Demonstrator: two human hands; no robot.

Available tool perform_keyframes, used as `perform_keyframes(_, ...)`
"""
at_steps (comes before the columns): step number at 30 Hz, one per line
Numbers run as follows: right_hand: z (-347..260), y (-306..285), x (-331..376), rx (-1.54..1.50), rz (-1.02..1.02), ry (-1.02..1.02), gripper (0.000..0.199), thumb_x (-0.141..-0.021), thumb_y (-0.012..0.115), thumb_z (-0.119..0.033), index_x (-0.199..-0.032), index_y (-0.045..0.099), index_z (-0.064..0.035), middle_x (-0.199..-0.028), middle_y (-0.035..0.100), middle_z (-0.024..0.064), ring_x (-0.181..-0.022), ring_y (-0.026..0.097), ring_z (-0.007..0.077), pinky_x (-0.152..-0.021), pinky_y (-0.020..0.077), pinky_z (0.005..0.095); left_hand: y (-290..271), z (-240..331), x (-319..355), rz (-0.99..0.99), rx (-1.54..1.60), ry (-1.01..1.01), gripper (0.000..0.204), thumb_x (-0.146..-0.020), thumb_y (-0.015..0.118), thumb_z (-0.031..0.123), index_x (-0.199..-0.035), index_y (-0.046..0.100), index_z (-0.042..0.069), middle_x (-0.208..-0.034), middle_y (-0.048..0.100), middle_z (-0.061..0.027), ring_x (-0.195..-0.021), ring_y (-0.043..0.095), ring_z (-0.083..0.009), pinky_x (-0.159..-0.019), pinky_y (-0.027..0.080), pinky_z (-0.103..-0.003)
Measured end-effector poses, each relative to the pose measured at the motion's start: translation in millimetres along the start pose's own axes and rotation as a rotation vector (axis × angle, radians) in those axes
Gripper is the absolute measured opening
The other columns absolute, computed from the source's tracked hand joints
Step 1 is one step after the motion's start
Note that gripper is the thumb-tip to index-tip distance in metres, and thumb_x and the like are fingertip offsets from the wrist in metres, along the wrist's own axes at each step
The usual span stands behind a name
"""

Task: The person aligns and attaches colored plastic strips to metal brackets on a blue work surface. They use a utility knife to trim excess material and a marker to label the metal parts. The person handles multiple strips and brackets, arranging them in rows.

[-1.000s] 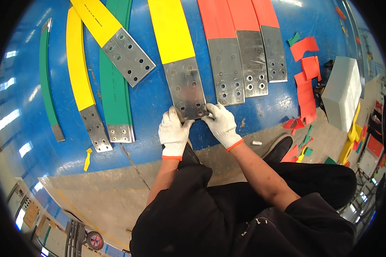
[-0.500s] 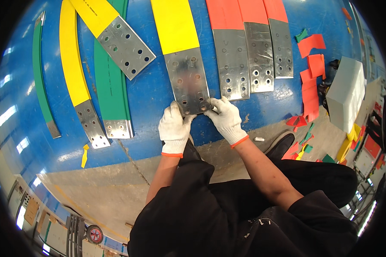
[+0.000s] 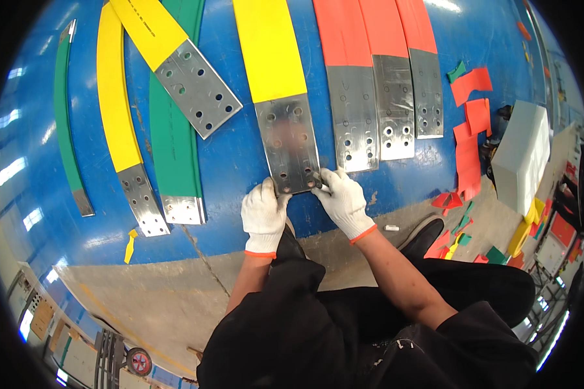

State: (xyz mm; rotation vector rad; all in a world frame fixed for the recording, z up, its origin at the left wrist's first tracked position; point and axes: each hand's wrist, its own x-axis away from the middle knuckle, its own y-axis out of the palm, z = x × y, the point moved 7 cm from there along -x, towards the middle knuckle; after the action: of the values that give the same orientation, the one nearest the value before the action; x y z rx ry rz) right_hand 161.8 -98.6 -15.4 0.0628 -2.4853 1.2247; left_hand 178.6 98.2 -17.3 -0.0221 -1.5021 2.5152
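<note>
A flat metal bar in a yellow sleeve (image 3: 270,52) lies before me, its bare grey end drilled with holes and pointing at me. My left hand (image 3: 264,211), in a white knit glove with an orange cuff, is closed on the bar's near left corner, thumb along the end edge. At the near right corner my right hand (image 3: 344,202), gloved the same, pinches a small dark pen-like thing (image 3: 316,179) against the bar. Its kind is too small to make out, and the glove partly hides it.
Red-sleeved bars (image 3: 342,32) lie to the right; yellow and green bars (image 3: 175,142) to the left, one crossing others. Red offcuts (image 3: 467,159) and a pale box (image 3: 520,155) are farther right. A small white cylinder (image 3: 391,227) lies near my shoe (image 3: 424,236) on the concrete floor.
My view has tilted a little, so the bars and hands appear lower in the picture. Both hands stay at the same corners of the yellow-sleeved bar.
</note>
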Motion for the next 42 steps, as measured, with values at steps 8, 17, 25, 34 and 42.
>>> perform_keyframes(8, -1, -6, -3, -0.113, 0.062, -0.065, 0.032, -0.084, 0.087, -0.015, -0.112, 0.073, -0.0110, -0.089, 0.071, 0.0126, -0.080, 0.073, 0.0341, -0.070, 0.0596, 0.0431, 5, -2, -1, -0.016, 0.008, 0.003, 0.056, -0.077, 0.091, 0.029, -0.121, 0.066, 0.006, -0.096, 0.071, -0.0143, -0.088, 0.070, -0.0389, -0.079, 0.055, -0.048)
perform_keyframes(17, 2, -4, -3, -0.147, 0.043, -0.031, 0.031, -0.086, 0.086, -0.017, -0.114, 0.075, -0.0104, -0.089, 0.073, 0.0125, -0.083, 0.075, 0.0333, -0.075, 0.0602, 0.0412, 2, -1, -2, -0.023, 0.024, -0.004, 0.054, -0.077, 0.092, 0.028, -0.119, 0.067, 0.006, -0.095, 0.072, -0.0160, -0.087, 0.071, -0.0394, -0.078, 0.056, -0.048)
perform_keyframes(25, 9, 1, -6, -0.164, 0.013, -0.034, 0.033, -0.085, 0.086, -0.016, -0.116, 0.075, -0.0084, -0.095, 0.074, 0.0159, -0.085, 0.075, 0.0342, -0.076, 0.0599, 0.0406, 4, -4, -4, -0.031, 0.046, -0.021, 0.052, -0.077, 0.091, 0.031, -0.117, 0.068, 0.007, -0.093, 0.072, -0.0152, -0.085, 0.071, -0.0385, -0.077, 0.056, -0.048)
perform_keyframes(34, 9, -1, -4, -0.158, 0.032, -0.018, 0.033, -0.084, 0.088, -0.016, -0.115, 0.078, -0.0099, -0.094, 0.075, 0.0142, -0.081, 0.074, 0.0295, -0.075, 0.0591, 0.0368, 1, -2, -3, 0.002, 0.025, 0.014, 0.050, -0.078, 0.091, 0.031, -0.116, 0.068, 0.007, -0.091, 0.071, -0.0143, -0.083, 0.070, -0.0383, -0.076, 0.055, -0.048)
perform_keyframes(42, 7, -4, 0, -0.138, 0.006, -0.017, 0.034, -0.087, 0.084, -0.021, -0.117, 0.073, -0.0105, -0.099, 0.072, 0.0151, -0.091, 0.075, 0.0358, -0.078, 0.0598, 0.0435, 3, 1, -2, -0.025, -0.012, -0.050, 0.056, -0.079, 0.091, 0.035, -0.122, 0.067, 0.007, -0.100, 0.072, -0.0147, -0.092, 0.070, -0.0373, -0.082, 0.054, -0.048)
